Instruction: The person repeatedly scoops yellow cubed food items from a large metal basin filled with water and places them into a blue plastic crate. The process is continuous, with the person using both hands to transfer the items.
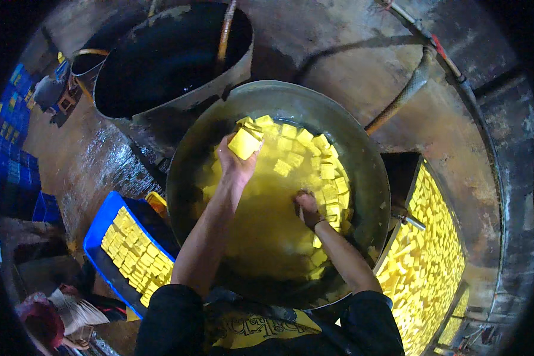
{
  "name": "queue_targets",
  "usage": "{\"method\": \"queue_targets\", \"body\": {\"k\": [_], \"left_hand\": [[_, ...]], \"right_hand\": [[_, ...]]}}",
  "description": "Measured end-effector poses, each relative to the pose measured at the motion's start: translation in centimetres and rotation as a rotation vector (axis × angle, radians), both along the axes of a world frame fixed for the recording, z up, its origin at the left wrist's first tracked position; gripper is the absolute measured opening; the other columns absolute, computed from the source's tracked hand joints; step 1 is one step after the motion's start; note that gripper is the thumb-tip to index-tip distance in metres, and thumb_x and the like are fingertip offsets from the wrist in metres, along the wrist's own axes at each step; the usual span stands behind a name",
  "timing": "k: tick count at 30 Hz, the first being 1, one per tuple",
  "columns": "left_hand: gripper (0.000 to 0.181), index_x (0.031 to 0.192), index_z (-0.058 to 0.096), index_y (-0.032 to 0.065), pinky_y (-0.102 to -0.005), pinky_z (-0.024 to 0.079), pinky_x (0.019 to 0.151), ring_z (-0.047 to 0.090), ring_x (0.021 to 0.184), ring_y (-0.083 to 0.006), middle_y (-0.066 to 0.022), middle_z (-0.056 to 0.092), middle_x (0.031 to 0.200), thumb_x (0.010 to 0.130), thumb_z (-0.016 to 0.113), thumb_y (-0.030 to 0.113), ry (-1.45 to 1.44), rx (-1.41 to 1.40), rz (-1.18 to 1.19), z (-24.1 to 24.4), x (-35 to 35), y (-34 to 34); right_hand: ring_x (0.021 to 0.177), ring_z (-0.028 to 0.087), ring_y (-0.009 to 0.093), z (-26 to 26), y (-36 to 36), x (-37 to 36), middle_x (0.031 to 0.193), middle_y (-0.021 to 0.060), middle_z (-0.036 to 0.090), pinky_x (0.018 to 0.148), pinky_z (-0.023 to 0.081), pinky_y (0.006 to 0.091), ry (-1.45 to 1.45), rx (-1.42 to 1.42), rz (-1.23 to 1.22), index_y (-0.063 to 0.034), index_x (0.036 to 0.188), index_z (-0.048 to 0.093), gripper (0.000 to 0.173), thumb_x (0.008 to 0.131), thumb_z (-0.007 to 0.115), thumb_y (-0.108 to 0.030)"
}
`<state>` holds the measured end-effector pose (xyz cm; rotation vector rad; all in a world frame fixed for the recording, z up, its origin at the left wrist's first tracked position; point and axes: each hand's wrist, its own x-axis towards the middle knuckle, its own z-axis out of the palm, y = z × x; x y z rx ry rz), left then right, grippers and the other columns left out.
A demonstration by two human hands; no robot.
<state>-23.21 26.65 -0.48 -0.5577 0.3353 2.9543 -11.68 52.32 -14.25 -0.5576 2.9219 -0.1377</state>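
Observation:
Before me stands a large round metal wok-like vat filled with cloudy yellow liquid. Yellow blocks that look like tofu crowd its right and far sides, some partly under the surface. Above the liquid, my left hand grips a small stack of yellow blocks, with one square face turned up. My right hand is at the liquid's surface, beside the blocks at the right. Its fingers are partly hidden, so whether it holds a block is unclear.
A blue crate with rows of yellow blocks stands at the left. On the right, a big rectangular container is full of them. A dark vat adjoins at the upper left. Two people are at the left.

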Motion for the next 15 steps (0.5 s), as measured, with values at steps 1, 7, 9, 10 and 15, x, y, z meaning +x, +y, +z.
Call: {"method": "queue_targets", "body": {"k": [1, 7, 9, 10, 15], "left_hand": [[0.042, 0.113, 0.055, 0.0034, -0.0498, 0.034, 0.100, 0.051, 0.112, -0.0295, -0.0117, 0.058, 0.116, 0.086, 0.038, 0.031, 0.042, 0.069, 0.003, 1.8, 0.6, -0.6], [0.045, 0.116, 0.056, 0.0057, -0.0495, 0.025, 0.104, 0.046, 0.119, -0.0289, -0.0094, 0.055, 0.122, 0.080, 0.045, 0.029, 0.128, 0.202, 0.082, 4.3, 3.1, -5.0], [0.045, 0.116, 0.057, 0.0054, -0.0482, 0.027, 0.102, 0.049, 0.117, -0.0278, -0.0084, 0.058, 0.119, 0.078, 0.047, 0.028, 0.192, 0.125, 0.077, 4.0, 4.7, -7.4], [0.045, 0.116, 0.057, 0.0052, -0.0480, 0.028, 0.102, 0.049, 0.116, -0.0275, -0.0088, 0.058, 0.118, 0.078, 0.047, 0.028, 0.193, 0.129, 0.074, 5.0, 4.8, -6.9], [0.046, 0.119, 0.056, 0.0067, -0.0462, 0.037, 0.099, 0.051, 0.114, -0.0262, -0.0097, 0.055, 0.121, 0.081, 0.046, 0.032, 0.322, -0.208, 0.182, 7.7, 6.7, -9.8]], "right_hand": [[0.092, 0.060, 0.032, 0.1, 1.0, -1.1, 0.088, 0.0159, 0.064, 0.086, 0.045, 0.0399, -0.109, 0.018, -0.022, -0.0057, 0.098, 0.060, 0.024, 0.076, 0.058, -0.014], [0.090, 0.061, 0.035, 4.5, -5.8, -7.3, 0.090, 0.0196, 0.065, 0.077, 0.050, 0.0418, -0.260, -0.257, -0.263, -0.0038, 0.097, 0.060, 0.037, 0.072, 0.065, -0.031], [0.090, 0.061, 0.037, 6.8, -11.8, -7.1, 0.092, 0.0194, 0.064, 0.078, 0.050, 0.0428, -0.346, -0.079, -0.142, -0.0040, 0.099, 0.059, 0.038, 0.073, 0.064, -0.031], [0.089, 0.060, 0.038, 4.8, -12.6, -7.0, 0.091, 0.0189, 0.064, 0.078, 0.050, 0.0431, -0.266, -0.077, -0.190, -0.0045, 0.098, 0.060, 0.036, 0.072, 0.064, -0.030], [0.081, 0.058, 0.041, -3.6, -14.2, -5.0, 0.088, 0.0173, 0.061, 0.079, 0.049, 0.0430, 0.060, -0.117, -0.276, -0.0073, 0.093, 0.060, 0.033, 0.067, 0.067, -0.026]]}}
